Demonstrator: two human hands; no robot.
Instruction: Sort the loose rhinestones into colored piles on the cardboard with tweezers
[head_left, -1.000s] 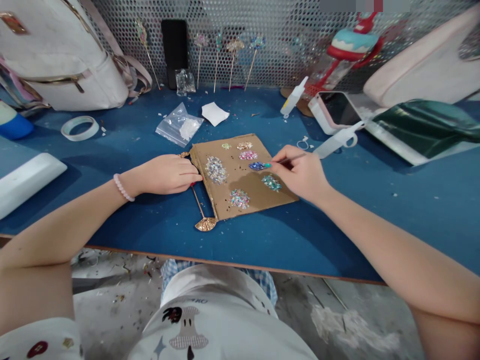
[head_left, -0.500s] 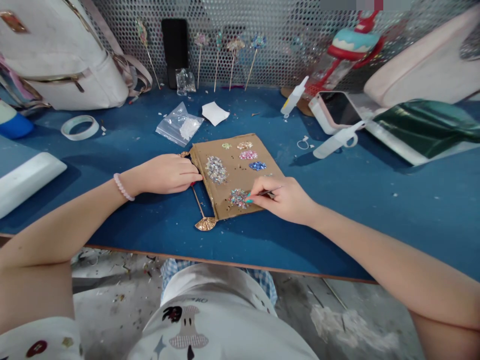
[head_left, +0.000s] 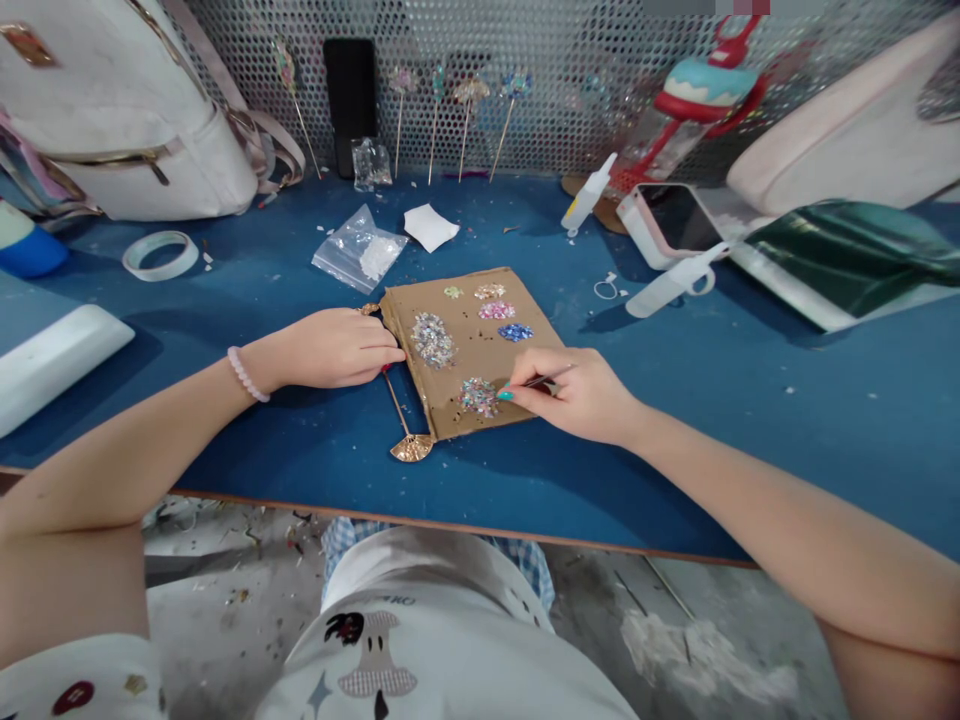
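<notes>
Right hand (head_left: 581,395) fingers pinched on a thin pick (head_left: 541,381); left hand (head_left: 337,348) fingers curled against cardboard (head_left: 517,365).

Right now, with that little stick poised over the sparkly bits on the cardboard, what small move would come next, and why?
Probably a short dip of the stick so its turquoise tip touches the nearest sequin pile. The right hand holds the tip just beside that pile, and the left hand rests at the cardboard edge by the gold hairpin.
</notes>
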